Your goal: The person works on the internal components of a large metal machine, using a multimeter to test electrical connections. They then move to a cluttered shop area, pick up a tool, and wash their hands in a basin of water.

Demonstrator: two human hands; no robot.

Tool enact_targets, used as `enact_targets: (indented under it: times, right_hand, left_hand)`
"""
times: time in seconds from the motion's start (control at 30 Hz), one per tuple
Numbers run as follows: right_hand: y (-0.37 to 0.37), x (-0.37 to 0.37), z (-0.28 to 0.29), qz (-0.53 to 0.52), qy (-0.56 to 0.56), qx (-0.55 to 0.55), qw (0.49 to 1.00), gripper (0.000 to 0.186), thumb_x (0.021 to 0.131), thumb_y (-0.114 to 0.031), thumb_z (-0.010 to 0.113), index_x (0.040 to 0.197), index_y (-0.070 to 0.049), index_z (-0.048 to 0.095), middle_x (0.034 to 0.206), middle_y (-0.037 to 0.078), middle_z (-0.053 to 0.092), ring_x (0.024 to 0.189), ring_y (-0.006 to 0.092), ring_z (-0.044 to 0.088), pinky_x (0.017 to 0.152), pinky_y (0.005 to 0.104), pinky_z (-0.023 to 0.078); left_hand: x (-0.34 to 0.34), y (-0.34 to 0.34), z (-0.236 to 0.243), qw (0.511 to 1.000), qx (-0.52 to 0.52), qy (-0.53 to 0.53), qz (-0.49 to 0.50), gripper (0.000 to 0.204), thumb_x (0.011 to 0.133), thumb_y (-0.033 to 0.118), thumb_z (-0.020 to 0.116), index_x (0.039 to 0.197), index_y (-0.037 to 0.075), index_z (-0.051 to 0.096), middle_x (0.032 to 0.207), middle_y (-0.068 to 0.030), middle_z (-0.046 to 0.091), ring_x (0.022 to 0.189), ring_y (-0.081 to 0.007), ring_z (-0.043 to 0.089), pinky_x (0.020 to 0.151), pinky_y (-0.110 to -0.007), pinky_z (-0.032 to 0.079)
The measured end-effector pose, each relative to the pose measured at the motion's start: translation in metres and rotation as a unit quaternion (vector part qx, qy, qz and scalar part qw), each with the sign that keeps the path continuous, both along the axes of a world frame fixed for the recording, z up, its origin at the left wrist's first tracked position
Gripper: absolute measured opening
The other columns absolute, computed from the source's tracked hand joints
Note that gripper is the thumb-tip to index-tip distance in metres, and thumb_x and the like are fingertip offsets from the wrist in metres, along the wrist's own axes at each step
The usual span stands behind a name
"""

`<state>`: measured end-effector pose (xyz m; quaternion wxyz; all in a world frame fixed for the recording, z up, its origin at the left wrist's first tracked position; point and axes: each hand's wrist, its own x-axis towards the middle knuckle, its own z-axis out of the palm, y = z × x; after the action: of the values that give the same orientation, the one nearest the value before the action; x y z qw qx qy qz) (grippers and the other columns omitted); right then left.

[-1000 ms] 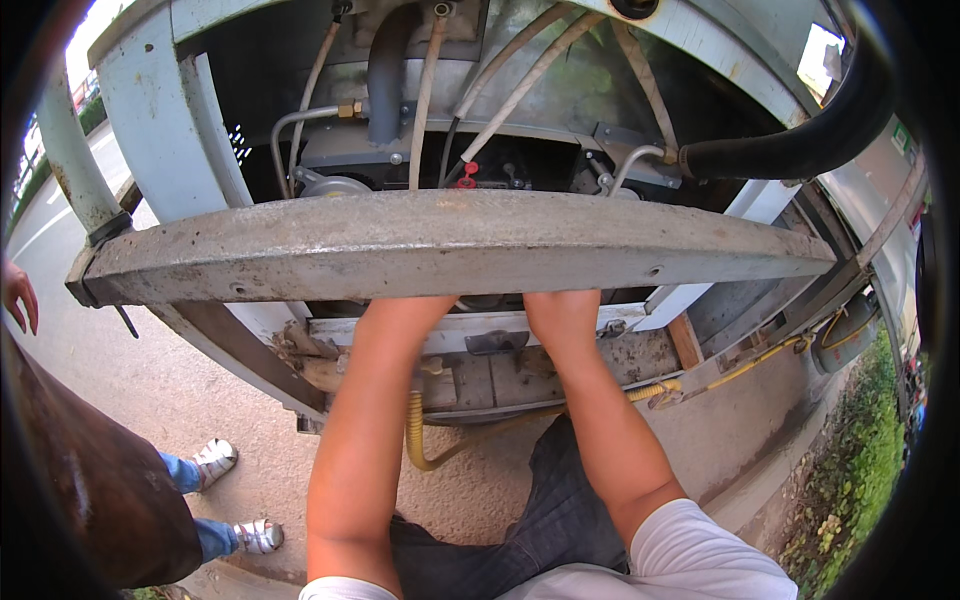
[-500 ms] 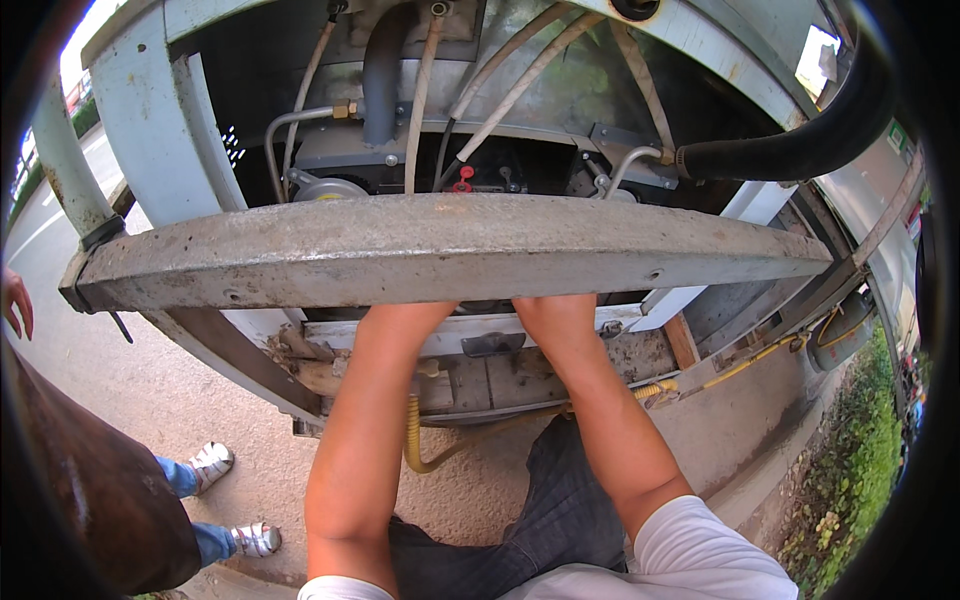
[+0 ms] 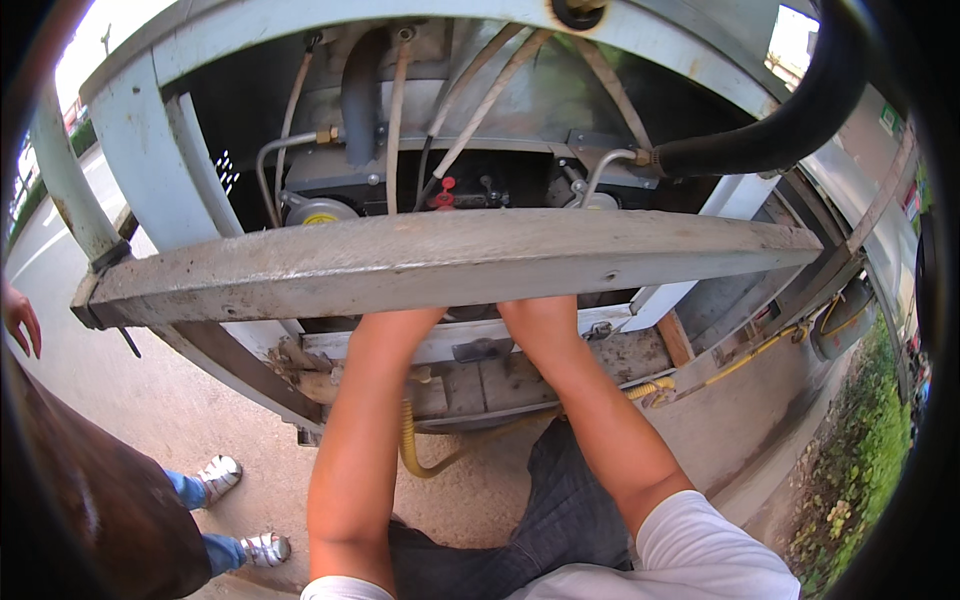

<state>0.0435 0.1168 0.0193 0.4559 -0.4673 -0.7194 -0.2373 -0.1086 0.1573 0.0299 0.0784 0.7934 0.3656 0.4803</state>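
Both my arms reach forward under a grey, weathered metal beam (image 3: 450, 262) that crosses the front of a metal frame. Only the back and wrist of my left hand (image 3: 402, 325) show below the beam. To its right, my right hand (image 3: 542, 316) is likewise cut off by the beam. The fingers of both hands are hidden, so what they hold or touch cannot be seen. Beyond the beam, a red fitting (image 3: 443, 193) sits among dark machine parts. A round metal part with a yellow centre (image 3: 318, 214) lies to the left of it.
Pale hoses (image 3: 398, 120) and a thick black hose (image 3: 750, 150) run through the frame. A yellow corrugated hose (image 3: 408, 440) hangs below my hands. At left stands another person in a brown apron (image 3: 100, 500), one hand (image 3: 20, 318) showing. Green plants (image 3: 865, 450) grow at right.
The view has shifted slightly, and a little more of the round part and red fitting shows above the beam. Both hands stay behind the beam.
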Motion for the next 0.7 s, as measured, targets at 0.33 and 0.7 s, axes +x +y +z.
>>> enact_targets:
  times: [0.33, 0.7]
  right_hand:
    - [-0.07, 0.031, 0.005, 0.075, 0.313, -0.127, 0.938, 0.014, 0.078, -0.004, 0.06, 0.09, 0.002, 0.059, 0.082, 0.014, 0.061, 0.063, 0.0185, 0.062, 0.056, 0.0287, 0.048]
    - [-0.1, 0.064, 0.007, 0.095, 0.341, -0.118, 0.928, 0.016, 0.076, -0.003, 0.062, 0.091, 0.003, 0.06, 0.087, 0.014, 0.062, 0.065, 0.0208, 0.062, 0.057, 0.0285, 0.049]
  left_hand:
    - [0.013, -0.042, 0.043, 0.991, 0.05, 0.12, 0.021, 0.022, 0.077, 0.004, 0.05, 0.098, 0.003, 0.056, 0.096, -0.0184, 0.058, 0.087, -0.038, 0.055, 0.076, -0.04, 0.044]
    - [0.017, -0.051, 0.033, 0.964, 0.027, 0.256, 0.071, 0.023, 0.072, 0.009, 0.06, 0.094, 0.001, 0.06, 0.095, -0.02, 0.058, 0.09, -0.0385, 0.054, 0.079, -0.043, 0.044]
